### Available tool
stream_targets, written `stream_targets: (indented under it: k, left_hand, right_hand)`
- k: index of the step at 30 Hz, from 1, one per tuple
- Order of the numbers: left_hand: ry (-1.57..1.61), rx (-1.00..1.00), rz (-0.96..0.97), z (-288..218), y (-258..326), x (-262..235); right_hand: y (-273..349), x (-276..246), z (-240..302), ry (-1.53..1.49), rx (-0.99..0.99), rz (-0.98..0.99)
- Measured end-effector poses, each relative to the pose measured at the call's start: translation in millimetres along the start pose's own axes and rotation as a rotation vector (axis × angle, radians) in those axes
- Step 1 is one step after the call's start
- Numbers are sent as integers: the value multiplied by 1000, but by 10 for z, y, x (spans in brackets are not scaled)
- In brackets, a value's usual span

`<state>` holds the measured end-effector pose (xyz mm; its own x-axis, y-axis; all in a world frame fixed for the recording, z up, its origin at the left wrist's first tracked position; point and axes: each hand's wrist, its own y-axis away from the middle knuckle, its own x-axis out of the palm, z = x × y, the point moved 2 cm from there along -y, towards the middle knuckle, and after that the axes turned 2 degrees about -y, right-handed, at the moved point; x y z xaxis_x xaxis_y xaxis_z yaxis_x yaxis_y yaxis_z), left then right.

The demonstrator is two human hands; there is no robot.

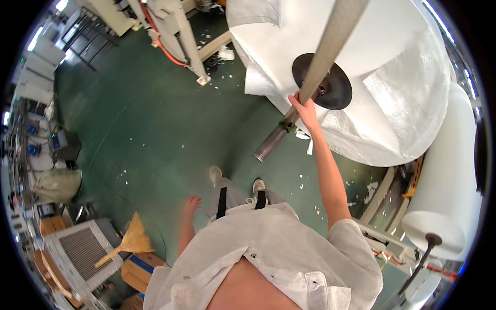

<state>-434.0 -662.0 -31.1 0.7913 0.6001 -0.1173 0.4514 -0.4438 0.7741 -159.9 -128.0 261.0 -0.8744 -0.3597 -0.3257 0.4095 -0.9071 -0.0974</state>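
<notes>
A white roll [403,57] is gleaming with silvery patches around a black disc [341,93], while a metallic grey bar [335,39] is showing a duller sheen. The dark green floor [144,103] is displaying white flecks. A pale grey shirt [305,232] is contrasting with black straps [222,202], a broom [135,237] is standing out in straw yellow, a grey panel [85,250] is bearing a darker grid, and a brown carton [135,276] is carrying a blue band.

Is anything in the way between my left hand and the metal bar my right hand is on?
Nothing visible blocks it. Between your left hand and the lower end of the metal bar, only green floor, your left shoe and trouser leg show, apparently below.
</notes>
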Motion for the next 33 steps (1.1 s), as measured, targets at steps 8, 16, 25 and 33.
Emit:
stream_targets:
  k: [8,16,25,33]
  left_hand:
    - [213,-63,-167,947,1219,470]
    - [471,-197,-318,2036,1552,549]
    - [590,-174,-427,1763,903,-216]
    - [380,-112,-611,1766,419,-1751]
  right_hand:
    - [-483,703,414,-6,-167,-57]
    - [-541,1067,683,-34,-298,-113]
    - [20,918,-530,695,-610,-661]
    - [1248,4048,1315,478,-571,201]
